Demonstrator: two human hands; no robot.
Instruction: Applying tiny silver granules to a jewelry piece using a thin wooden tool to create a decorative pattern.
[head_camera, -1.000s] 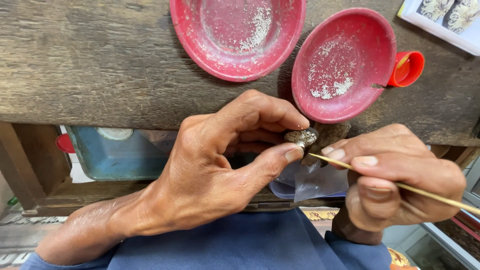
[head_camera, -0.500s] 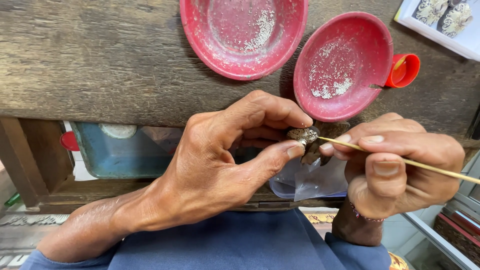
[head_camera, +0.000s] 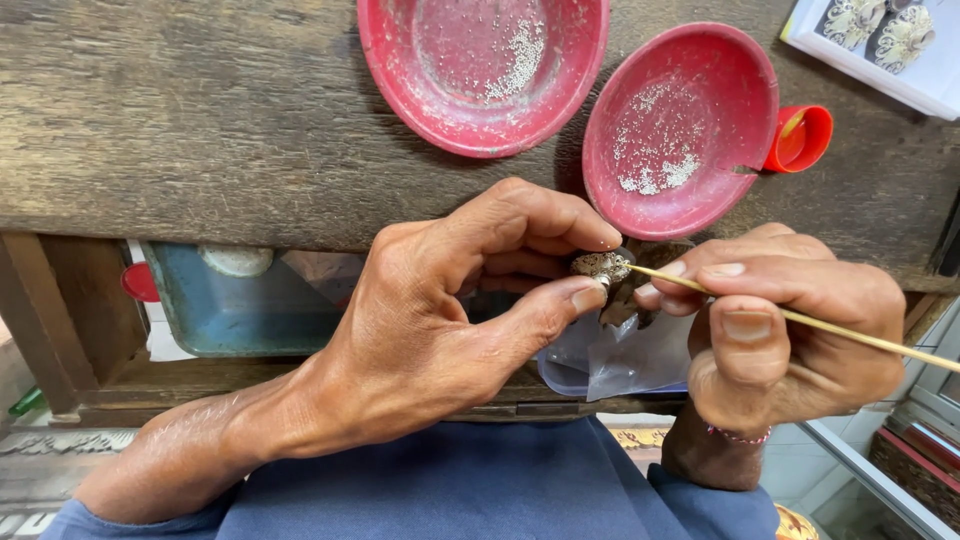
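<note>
Left hand (head_camera: 430, 330) pinches a small silvery-grey ornament (head_camera: 600, 266) between thumb and forefinger, fingers clamped on it, held just off the near edge of the wooden worktop (head_camera: 200, 110). Right hand (head_camera: 790, 330) grips a thin wooden stick (head_camera: 850, 333), fingers closed around it; the stick's tip touches the ornament from the right. Stick runs out toward the right edge of the view. Below the hands, a clear plastic bag (head_camera: 620, 360) hangs near a blue cloth (head_camera: 480, 490) on the lap. On the worktop, far side: two shallow red dishes, the left dish (head_camera: 480, 70) and the right dish (head_camera: 680, 130), each holding tiny pale granules. A small red cap (head_camera: 800, 138) sits touching the right dish's rim. Under the worktop at left, a blue-grey tray (head_camera: 240, 310) on a shelf.
</note>
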